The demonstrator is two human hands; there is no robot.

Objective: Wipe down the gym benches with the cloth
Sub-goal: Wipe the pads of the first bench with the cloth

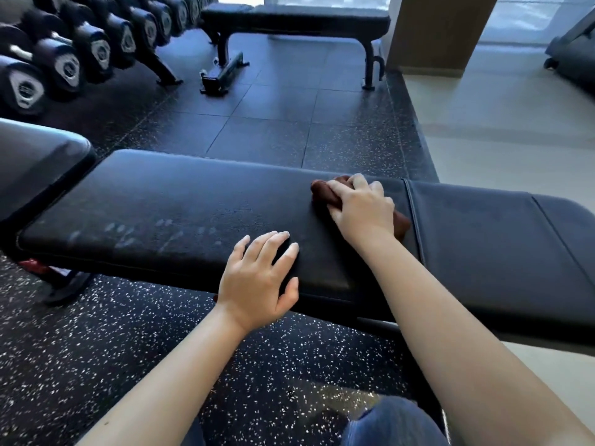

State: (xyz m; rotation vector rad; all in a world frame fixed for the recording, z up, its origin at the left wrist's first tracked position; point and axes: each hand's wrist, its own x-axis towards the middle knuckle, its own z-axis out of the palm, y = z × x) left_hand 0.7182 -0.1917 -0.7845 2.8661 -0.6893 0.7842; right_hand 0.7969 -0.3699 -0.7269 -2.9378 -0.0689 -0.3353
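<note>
A long black padded gym bench (180, 207) runs across the view in front of me, with faint smudges on its near left part. My right hand (362, 207) grips a bunched brown cloth (323, 191) and holds it on the bench pad near the seam between its two cushions. My left hand (257, 281) rests flat on the near edge of the same pad, fingers spread and straight. A second black bench (296, 19) stands farther back across the floor.
A rack of black dumbbells (67, 56) lines the back left. Another black pad (35, 156) juts in at the left. Speckled rubber flooring (96, 349) lies under the bench, pale floor (502, 123) to the right, with a wooden pillar (431, 33) behind.
</note>
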